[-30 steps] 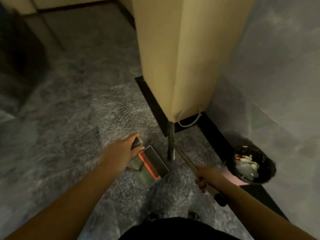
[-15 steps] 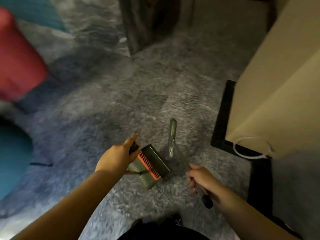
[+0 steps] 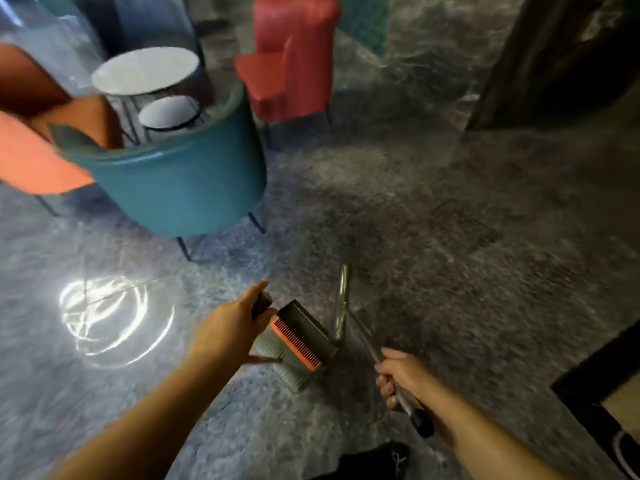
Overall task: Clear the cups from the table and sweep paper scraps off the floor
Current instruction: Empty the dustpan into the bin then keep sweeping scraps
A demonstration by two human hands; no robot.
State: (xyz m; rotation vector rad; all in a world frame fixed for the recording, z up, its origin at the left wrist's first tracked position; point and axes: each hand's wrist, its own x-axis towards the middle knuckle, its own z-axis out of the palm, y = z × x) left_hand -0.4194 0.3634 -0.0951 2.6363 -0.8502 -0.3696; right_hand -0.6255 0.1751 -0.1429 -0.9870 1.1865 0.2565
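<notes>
Scraps of paper cannot be made out anywhere on the grey carpet (image 3: 433,237) in the current view, which is smeared by motion. No cups show on the two round white tables, the upper table (image 3: 145,69) and the lower one (image 3: 169,110), though blur makes that uncertain.

The left hand (image 3: 228,327) grips the black handle of the dustpan (image 3: 299,341), which hangs low beside the person with its orange comb edge facing up. The right hand (image 3: 401,375) is clenched round the shaft of the broom (image 3: 341,303), whose head points forward and down near the carpet, just beside the pan.

A second ago the view looked down at a beige cabinet, a wall and a small bin with white waste in it. Half a second ago the bin had gone from view and a red seat showed at the left edge. Now the teal chair (image 3: 183,181), the red chair (image 3: 291,64) and the orange chair (image 3: 31,150) fill the upper part. Both grips are unchanged throughout.

Judging from this, the person has turned from the bin toward the seating area, probably to look for more scraps.
</notes>
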